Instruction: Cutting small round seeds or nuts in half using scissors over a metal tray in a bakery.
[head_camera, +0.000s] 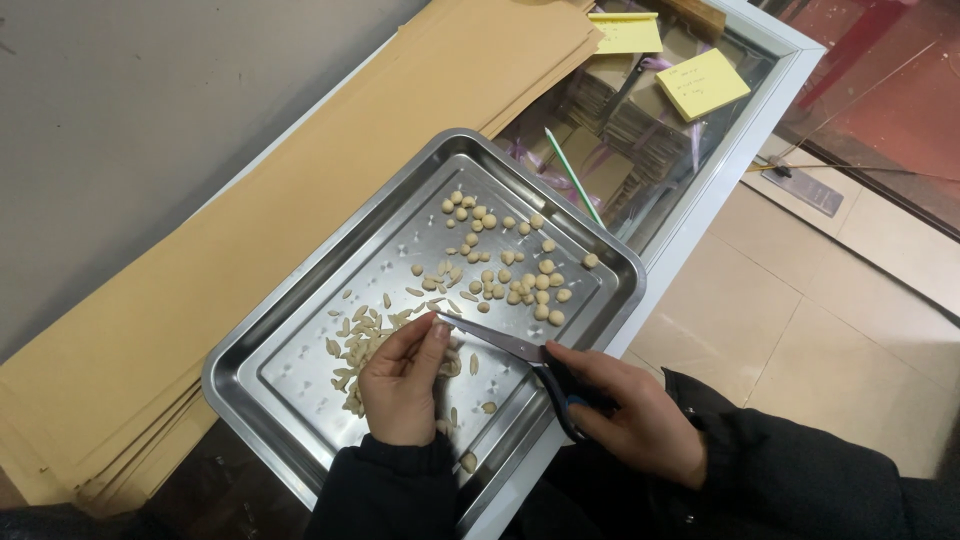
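Silver tray (300, 395) holds beige seeds (515, 275); yellow sticky notes (702, 83); tan paper sheets (250, 230); black-handled scissors (530, 365)

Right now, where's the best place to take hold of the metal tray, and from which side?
Grip the metal tray by its raised rolled rim, at the bare far-left long edge. That side lies free over the brown paper sheets, while the left hand and the right hand with scissors crowd the near side.

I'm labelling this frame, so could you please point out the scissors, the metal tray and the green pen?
scissors (500, 341), head view, on the blades.
metal tray (300, 360), head view, on bare floor at left.
green pen (572, 175), head view, on mid-shaft.
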